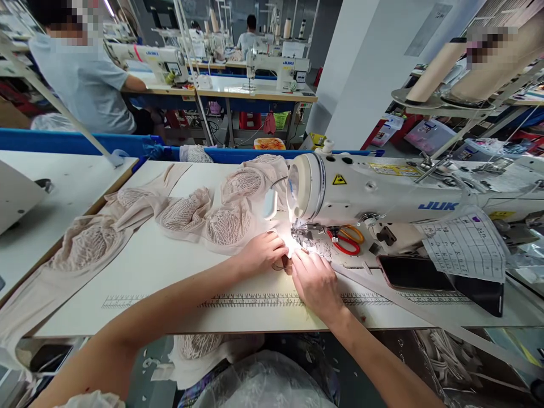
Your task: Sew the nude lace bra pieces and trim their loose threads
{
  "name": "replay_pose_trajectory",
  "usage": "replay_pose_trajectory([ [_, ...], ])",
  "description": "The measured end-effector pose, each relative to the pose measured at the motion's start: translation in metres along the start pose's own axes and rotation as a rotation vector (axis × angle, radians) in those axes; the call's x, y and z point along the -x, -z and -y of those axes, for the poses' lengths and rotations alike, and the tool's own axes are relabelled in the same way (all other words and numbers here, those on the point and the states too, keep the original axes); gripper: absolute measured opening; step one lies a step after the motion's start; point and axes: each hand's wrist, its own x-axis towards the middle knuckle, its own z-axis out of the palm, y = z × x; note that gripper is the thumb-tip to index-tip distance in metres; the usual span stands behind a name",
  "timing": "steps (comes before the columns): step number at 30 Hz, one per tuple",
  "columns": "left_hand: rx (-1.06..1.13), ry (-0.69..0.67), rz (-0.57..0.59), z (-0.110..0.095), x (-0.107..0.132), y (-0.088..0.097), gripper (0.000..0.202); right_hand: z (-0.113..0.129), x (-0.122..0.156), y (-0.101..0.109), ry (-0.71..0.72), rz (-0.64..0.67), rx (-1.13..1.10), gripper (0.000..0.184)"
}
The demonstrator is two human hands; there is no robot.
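Observation:
My left hand (264, 250) is at the needle area of a white sewing machine (335, 187), its fingers closed on the edge of a beige lace bra (229, 224). Close beside it, my right hand (315, 279) pinches the same piece from the right, fingertips just before the presser foot (301, 229). A bright lamp washes out the cloth there, and the fingers partly hide it. From under my right hand a pale flat band (408, 309) runs to the lower right. More joined beige bra pieces (87, 243) trail leftward over the table and off its front edge.
Scissors with red and orange handles (346, 241) lie behind my right hand. A dark phone (414, 273) and a written paper sheet (465, 246) lie at right. Thread cones (437, 71) stand above. A printed ruler (255, 300) crosses the table. A co-worker (80, 79) sits ahead at left.

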Motion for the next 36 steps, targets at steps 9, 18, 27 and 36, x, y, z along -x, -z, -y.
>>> replay_pose_trajectory([
  [9, 0.028, 0.032, 0.002, 0.015, -0.005, -0.005, 0.026, -0.002, -0.005, -0.004, -0.009, -0.017, 0.004, 0.026],
  [18, 0.064, 0.036, -0.020, 0.017, -0.004, -0.004, 0.028, -0.003, -0.005, 0.000, -0.003, 0.022, -0.057, 0.032],
  [27, 0.036, 0.010, -0.059, 0.020, -0.001, -0.010, 0.025, -0.003, -0.004, 0.000, -0.016, 0.061, -0.037, 0.030],
  [36, 0.030, 0.014, -0.077, 0.036, -0.005, -0.012, 0.026, -0.002, -0.004, 0.000, -0.042, 0.059, -0.055, 0.034],
])
